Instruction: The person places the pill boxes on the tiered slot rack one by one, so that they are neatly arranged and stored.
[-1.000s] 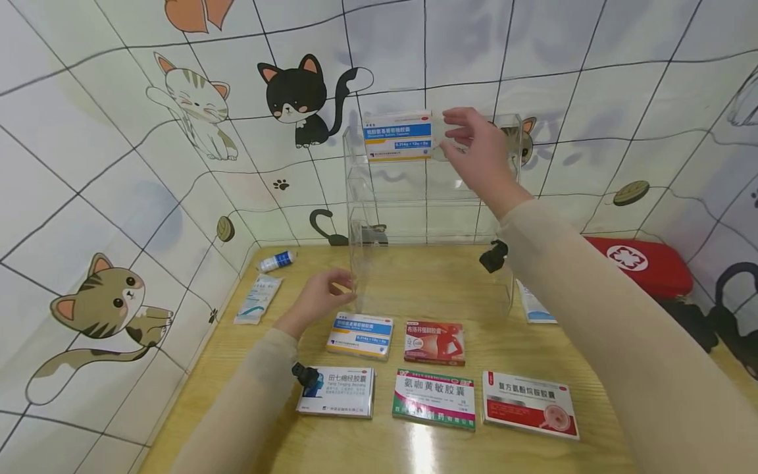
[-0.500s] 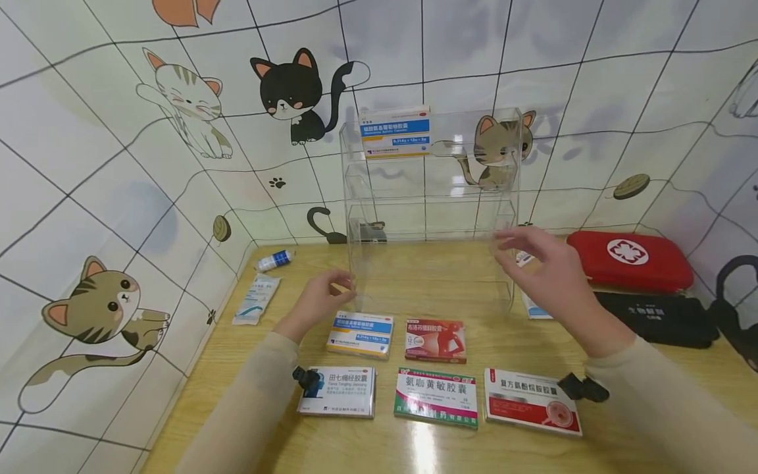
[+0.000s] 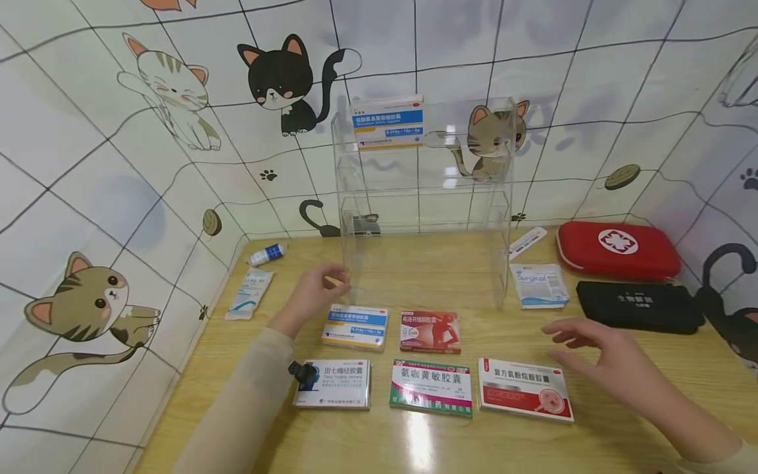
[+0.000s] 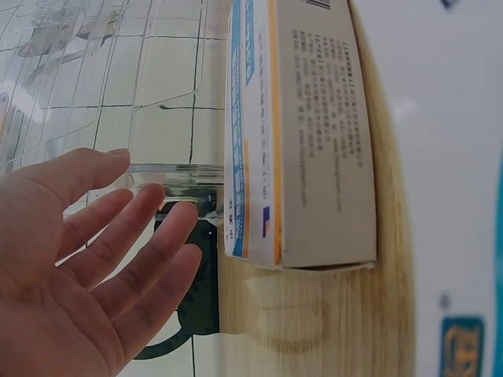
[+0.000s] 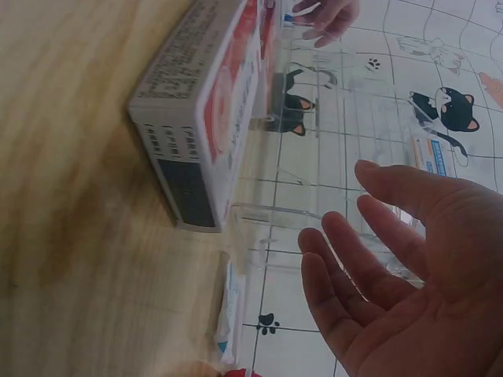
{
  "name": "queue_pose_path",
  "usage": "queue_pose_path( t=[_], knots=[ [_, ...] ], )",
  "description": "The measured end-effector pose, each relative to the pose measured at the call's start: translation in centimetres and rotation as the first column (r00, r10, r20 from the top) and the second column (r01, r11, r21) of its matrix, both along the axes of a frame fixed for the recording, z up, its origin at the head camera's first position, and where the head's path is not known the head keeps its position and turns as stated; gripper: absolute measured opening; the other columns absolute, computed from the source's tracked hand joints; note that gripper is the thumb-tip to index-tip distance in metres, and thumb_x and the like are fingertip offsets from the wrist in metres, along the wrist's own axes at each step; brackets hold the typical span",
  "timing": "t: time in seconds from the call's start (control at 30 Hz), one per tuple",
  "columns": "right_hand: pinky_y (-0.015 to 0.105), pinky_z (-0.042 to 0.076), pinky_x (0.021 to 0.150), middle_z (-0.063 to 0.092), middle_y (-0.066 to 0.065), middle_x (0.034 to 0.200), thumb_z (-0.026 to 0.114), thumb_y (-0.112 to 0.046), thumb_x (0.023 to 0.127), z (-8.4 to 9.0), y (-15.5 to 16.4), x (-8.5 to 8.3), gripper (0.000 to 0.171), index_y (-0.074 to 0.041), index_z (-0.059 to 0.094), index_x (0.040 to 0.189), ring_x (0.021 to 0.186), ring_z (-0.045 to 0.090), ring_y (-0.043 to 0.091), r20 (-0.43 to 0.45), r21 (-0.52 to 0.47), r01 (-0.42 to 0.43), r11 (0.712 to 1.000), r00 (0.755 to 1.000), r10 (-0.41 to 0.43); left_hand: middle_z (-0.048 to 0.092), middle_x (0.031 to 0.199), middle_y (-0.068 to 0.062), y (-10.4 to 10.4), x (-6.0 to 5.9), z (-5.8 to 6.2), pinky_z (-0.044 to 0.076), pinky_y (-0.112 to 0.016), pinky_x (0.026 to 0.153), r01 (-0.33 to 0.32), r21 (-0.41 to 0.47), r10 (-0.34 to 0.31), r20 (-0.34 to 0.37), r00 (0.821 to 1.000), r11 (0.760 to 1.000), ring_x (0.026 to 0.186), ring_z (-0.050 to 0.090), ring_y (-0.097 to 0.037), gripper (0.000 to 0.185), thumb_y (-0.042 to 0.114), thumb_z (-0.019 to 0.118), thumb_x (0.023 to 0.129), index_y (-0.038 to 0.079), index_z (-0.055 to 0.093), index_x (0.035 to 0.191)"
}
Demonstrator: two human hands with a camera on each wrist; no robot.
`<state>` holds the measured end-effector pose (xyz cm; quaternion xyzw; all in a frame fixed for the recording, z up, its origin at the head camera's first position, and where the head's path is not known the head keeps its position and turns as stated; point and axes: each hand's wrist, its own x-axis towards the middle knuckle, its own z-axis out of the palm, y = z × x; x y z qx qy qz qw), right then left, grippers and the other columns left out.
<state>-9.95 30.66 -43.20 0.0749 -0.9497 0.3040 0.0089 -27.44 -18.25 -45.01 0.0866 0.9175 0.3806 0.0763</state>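
A clear acrylic tiered shelf [image 3: 423,197] stands at the back of the wooden table. One blue-and-white medicine box [image 3: 387,122] sits in its top tier. My left hand [image 3: 322,286] rests with straight fingers against the shelf's front left corner [image 4: 157,169] and holds nothing. My right hand [image 3: 571,339] hovers open, palm down, just right of the red-and-white box [image 3: 524,397]. In front of the shelf lie a blue-and-white box [image 3: 355,327], a red box [image 3: 429,331], a white-and-blue box [image 3: 333,384] and a green-and-pink box [image 3: 431,386].
A red first-aid case [image 3: 618,249], a black pouch [image 3: 639,306] and a Surgical packet [image 3: 537,285] lie at the right. A small bottle [image 3: 266,253] and a white packet [image 3: 249,294] lie by the left wall. Cat-patterned walls close the back and left.
My right hand let go of the blue-and-white box in the top tier and came down to the front right of the table. The left hand stayed at the shelf's corner.
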Motion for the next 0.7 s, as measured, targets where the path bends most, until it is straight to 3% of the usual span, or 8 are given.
queue_pose_path(
  t=[0.2, 0.43, 0.6, 0.7],
  knots=[
    [0.022, 0.056, 0.074, 0.071, 0.002, 0.124, 0.090, -0.038, 0.078, -1.7, 1.2, 1.3, 0.053, -0.024, 0.070, 0.125, 0.096, 0.063, 0.000, 0.091, -0.003, -0.060, 0.998, 0.994, 0.060, 0.069, 0.123, -0.001, 0.0, -0.1, 0.0, 0.059, -0.040, 0.088, -0.012, -0.006, 0.012, 0.018, 1.000, 1.000, 0.107, 0.066, -0.023, 0.043, 0.029, 0.075, 0.096, 0.021, 0.063, 0.136],
    [0.019, 0.052, 0.074, 0.069, -0.003, 0.123, 0.090, -0.048, 0.075, -3.2, 1.7, 1.2, 0.069, -0.022, 0.065, 0.134, 0.095, 0.058, 0.001, 0.238, 0.020, -0.114, 0.993, 0.965, 0.106, 0.068, 0.124, -0.001, -0.3, -0.1, 0.2, 0.059, -0.039, 0.088, -0.020, -0.007, 0.020, 0.022, 1.000, 1.000, 0.108, 0.066, -0.023, 0.044, 0.030, 0.074, 0.097, 0.020, 0.062, 0.138],
    [0.020, 0.053, 0.079, 0.067, -0.006, 0.125, 0.087, -0.058, 0.073, -4.3, 1.9, 1.3, 0.076, -0.022, 0.064, 0.136, 0.096, 0.056, -0.001, 0.250, 0.039, -0.151, 0.988, 0.958, 0.137, 0.069, 0.122, -0.001, -0.2, -0.2, 0.2, 0.059, -0.039, 0.087, -0.014, -0.007, 0.014, 0.008, 1.000, 1.000, 0.106, 0.067, -0.022, 0.043, 0.029, 0.075, 0.096, 0.019, 0.063, 0.136],
    [0.019, 0.052, 0.080, 0.067, -0.004, 0.126, 0.086, -0.059, 0.074, -4.9, 2.1, 1.4, 0.072, -0.023, 0.066, 0.133, 0.095, 0.055, -0.001, 0.251, 0.054, -0.150, 0.987, 0.959, 0.131, 0.069, 0.123, -0.001, -0.3, -0.1, 0.1, 0.058, -0.039, 0.088, -0.015, -0.001, 0.015, 0.015, 1.000, 1.000, 0.107, 0.066, -0.022, 0.044, 0.029, 0.075, 0.096, 0.020, 0.063, 0.137]
  ],
)
